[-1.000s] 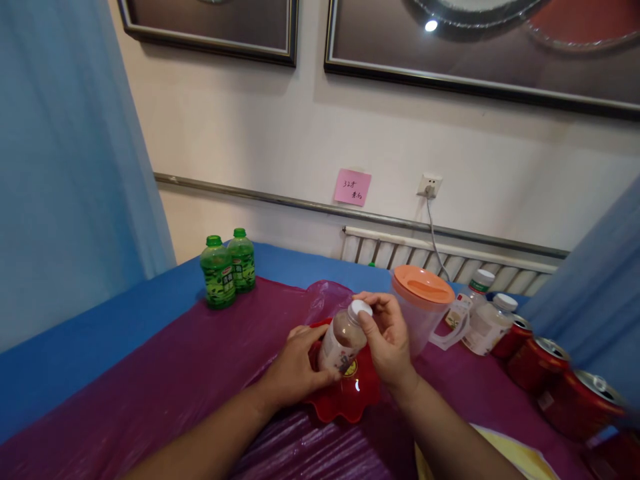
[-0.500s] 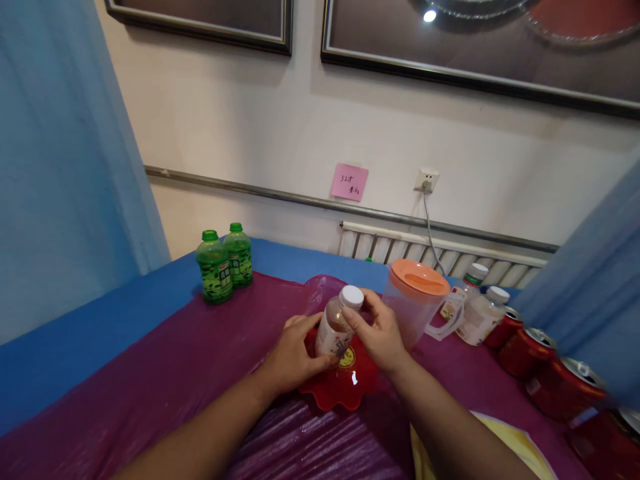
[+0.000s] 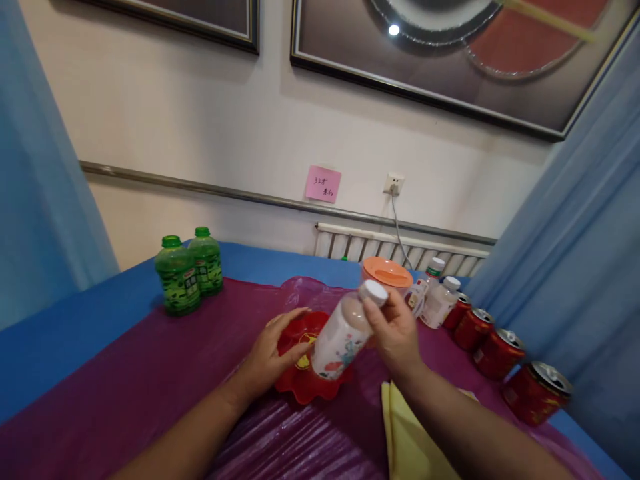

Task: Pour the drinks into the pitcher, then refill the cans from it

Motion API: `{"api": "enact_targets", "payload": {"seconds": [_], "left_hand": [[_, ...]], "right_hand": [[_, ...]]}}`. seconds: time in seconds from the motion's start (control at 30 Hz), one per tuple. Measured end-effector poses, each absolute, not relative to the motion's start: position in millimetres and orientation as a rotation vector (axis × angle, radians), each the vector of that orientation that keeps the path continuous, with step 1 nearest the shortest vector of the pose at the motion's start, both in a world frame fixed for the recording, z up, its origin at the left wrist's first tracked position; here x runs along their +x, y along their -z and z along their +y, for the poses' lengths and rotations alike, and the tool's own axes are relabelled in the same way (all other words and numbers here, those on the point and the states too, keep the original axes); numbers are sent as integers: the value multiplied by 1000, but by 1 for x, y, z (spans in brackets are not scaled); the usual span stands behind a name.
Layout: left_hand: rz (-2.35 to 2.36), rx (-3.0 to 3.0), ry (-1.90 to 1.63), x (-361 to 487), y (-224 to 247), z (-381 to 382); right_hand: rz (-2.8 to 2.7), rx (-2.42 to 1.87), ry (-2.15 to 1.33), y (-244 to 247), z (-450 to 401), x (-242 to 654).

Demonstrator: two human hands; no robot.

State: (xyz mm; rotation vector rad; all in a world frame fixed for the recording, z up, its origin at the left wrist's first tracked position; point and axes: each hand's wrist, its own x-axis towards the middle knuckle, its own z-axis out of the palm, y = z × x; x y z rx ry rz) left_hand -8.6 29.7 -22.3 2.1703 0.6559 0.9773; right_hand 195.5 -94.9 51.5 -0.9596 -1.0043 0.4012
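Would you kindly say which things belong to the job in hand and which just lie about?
Seemingly in use: held bottle, right hand, left hand, red bowl.
Seemingly lying about: green bottles, pitcher, other white-capped bottles, red cans, yellow cloth.

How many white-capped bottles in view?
3: held bottle, in the right hand; far bottle, just right of the orange-lidded jug; near bottle, between it and the red cans. Jug could hide more.
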Motion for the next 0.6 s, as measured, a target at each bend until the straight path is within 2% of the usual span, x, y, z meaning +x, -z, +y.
{"api": "enact_targets", "payload": {"seconds": [0.13,0.27,0.4,0.6], "left_hand": [[745,2110,-1132,-7,12,26],[819,2081,-1225,-4,6,23],[869,2056,-1248,-1,8,28],[915,2035,-1234,-1,10,37]], "right_hand": [[-895,-1104,-256,-64,-138,243],[-853,-1379,-85,-57,-163,311],[-775,-1800,251,-38,-164,375],[-696,-2007,334,-12,-147,428]]}}
